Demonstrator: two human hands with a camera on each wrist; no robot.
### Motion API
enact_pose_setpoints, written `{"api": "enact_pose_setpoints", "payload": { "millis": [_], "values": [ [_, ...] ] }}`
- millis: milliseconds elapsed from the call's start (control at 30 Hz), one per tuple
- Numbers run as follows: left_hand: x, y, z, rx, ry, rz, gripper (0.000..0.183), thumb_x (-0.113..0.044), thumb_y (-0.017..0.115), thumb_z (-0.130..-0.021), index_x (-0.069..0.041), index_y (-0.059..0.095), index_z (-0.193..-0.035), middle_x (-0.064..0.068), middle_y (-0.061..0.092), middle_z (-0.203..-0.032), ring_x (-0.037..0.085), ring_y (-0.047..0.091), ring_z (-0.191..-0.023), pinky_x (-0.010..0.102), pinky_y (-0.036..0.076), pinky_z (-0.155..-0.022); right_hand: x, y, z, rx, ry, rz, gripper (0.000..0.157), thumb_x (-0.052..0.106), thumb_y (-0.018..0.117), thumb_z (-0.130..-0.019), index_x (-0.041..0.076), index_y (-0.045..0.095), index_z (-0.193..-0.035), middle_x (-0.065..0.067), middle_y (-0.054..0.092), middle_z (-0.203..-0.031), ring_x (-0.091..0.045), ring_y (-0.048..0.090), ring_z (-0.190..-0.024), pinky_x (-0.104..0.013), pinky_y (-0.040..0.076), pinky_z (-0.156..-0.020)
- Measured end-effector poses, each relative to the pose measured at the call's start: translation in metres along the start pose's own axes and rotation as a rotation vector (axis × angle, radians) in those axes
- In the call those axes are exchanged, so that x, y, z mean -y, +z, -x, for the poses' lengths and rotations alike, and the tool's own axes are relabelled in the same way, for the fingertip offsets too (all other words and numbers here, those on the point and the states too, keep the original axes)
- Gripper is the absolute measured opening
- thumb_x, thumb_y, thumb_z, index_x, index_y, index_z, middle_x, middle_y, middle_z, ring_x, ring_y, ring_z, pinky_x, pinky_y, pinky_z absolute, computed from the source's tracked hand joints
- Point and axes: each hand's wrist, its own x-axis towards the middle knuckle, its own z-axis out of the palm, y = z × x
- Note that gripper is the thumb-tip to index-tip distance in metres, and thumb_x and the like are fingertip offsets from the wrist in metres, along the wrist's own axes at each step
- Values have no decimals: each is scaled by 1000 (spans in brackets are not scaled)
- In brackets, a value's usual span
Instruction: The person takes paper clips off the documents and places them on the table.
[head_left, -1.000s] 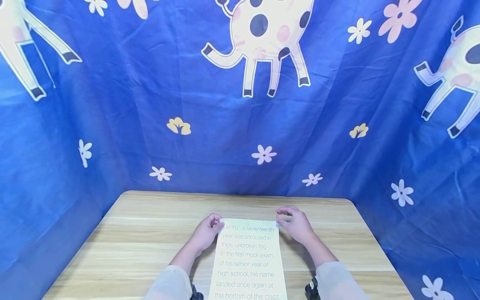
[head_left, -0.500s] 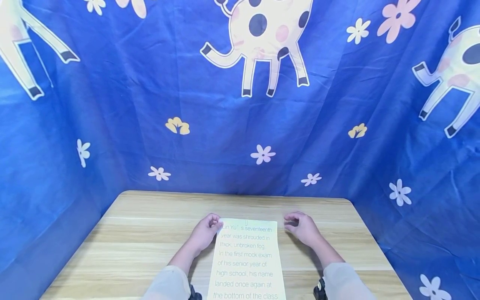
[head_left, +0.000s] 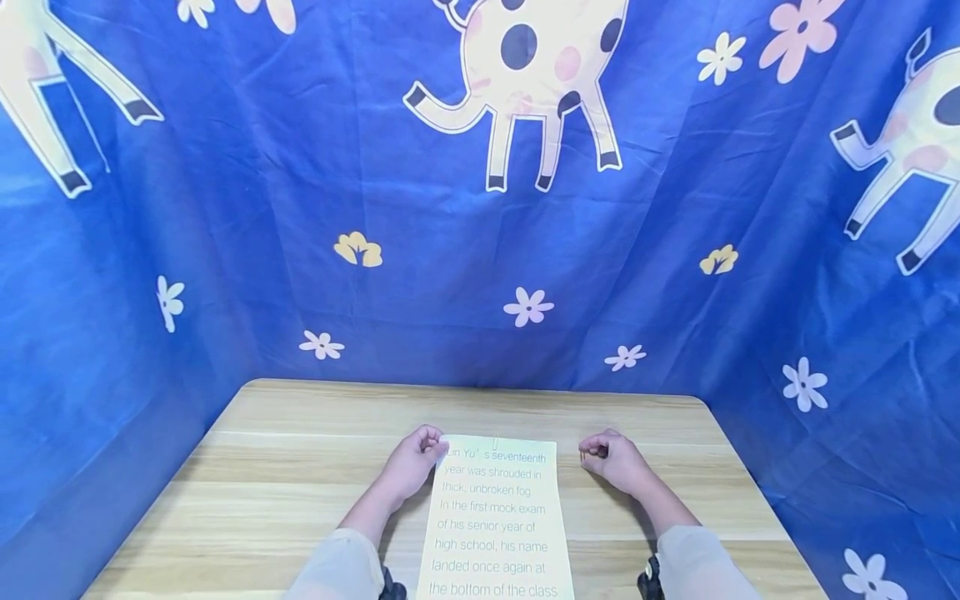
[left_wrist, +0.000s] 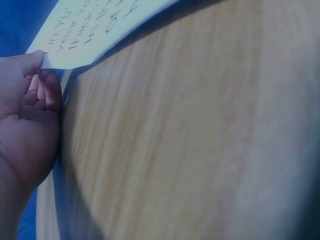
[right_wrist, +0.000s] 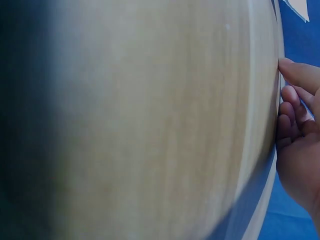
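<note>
A pale yellow sheet of paper (head_left: 495,517) with large printed text lies toward me on the table. At the middle of its top edge sits a paper clip (head_left: 495,444). My left hand (head_left: 408,462) pinches the sheet's top-left corner; in the left wrist view the thumb lies over the paper (left_wrist: 80,35) and the fingers curl below. Off the sheet's right edge, apart from it, my right hand (head_left: 615,462) pinches a small orange paper clip (head_left: 582,457) between thumb and fingertips. That clip is too small to make out in the right wrist view, where the right hand (right_wrist: 302,120) shows at the edge.
The wooden table (head_left: 300,442) has rounded far corners. A blue curtain (head_left: 435,333) with printed cows and flowers stands round its back and sides. Dark bands (head_left: 651,579) sit at both wrists, below light sleeves.
My right hand has moved right, away from the sheet's top-right corner, with the small orange clip. The left hand stays on the top-left corner.
</note>
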Motion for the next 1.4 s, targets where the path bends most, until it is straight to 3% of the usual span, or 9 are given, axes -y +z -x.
{"api": "enact_pose_setpoints", "payload": {
  "millis": [300,833,1167,1400],
  "values": [
    [1,0,-1,-13,16,17,13,-20,64,-109,-10,66,-115,1,65,-101,16,59,-93,32,48,-89,0,-3,-3,54,32,-29,22,6,88,-86,8,81,-107,-3,65,-101,-11,59,-93,-19,52,-85],
    [0,1,-1,-18,13,6,11,-21,65,-109,-12,66,-114,-1,64,-100,14,58,-92,28,47,-88,-2,-4,0,68,44,-59,27,13,90,-86,10,81,-112,-2,65,-103,-12,58,-95,-21,51,-86],
    [-2,1,1,-20,12,12,11,-20,64,-108,-10,66,-113,0,63,-99,16,57,-92,32,47,-89,-9,-11,-3,11,208,-405,43,-1,83,-87,-4,73,-129,-9,73,-110,-9,62,-94,-17,54,-80],
    [1,1,0,-23,17,9,12,-21,65,-108,-11,66,-113,0,64,-100,15,58,-93,30,48,-88,-10,-17,-4,-2,226,-537,56,-4,76,-93,-7,58,-146,-17,69,-123,-8,63,-98,-17,57,-84]
  ]
}}
